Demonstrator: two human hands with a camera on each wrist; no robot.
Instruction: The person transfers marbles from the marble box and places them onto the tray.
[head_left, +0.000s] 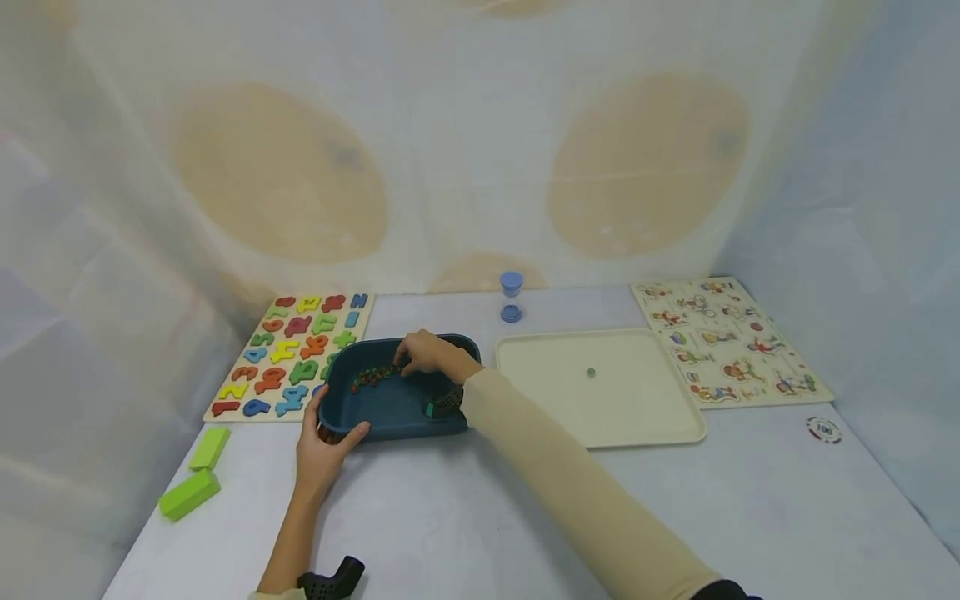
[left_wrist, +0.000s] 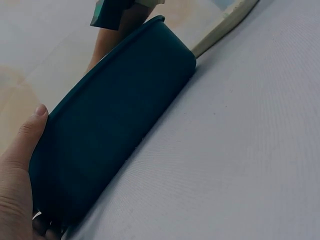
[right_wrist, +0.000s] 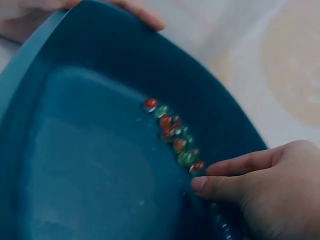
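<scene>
A dark teal basin (head_left: 405, 427) stands on the table, and several red, orange and green glass marbles (right_wrist: 172, 131) lie in a row along its far side. My left hand (head_left: 321, 446) grips the basin's left end, thumb on the near wall (left_wrist: 107, 115) and the other fingers partly hidden around the end. Inside the basin is my right hand (right_wrist: 272, 187); its thumb and index fingertips are at the marble nearest them, slightly parted. On the cream tray (head_left: 540, 408), right of the basin, lies a single greenish marble (head_left: 591, 372).
Behind the basin to the left is a letter puzzle board (head_left: 240, 383); a picture puzzle board (head_left: 738, 342) lies at the right. A blue hourglass (head_left: 512, 297) stands at the back. Two green blocks (head_left: 189, 494) lie at the left edge, a round chip (head_left: 824, 430) at the right.
</scene>
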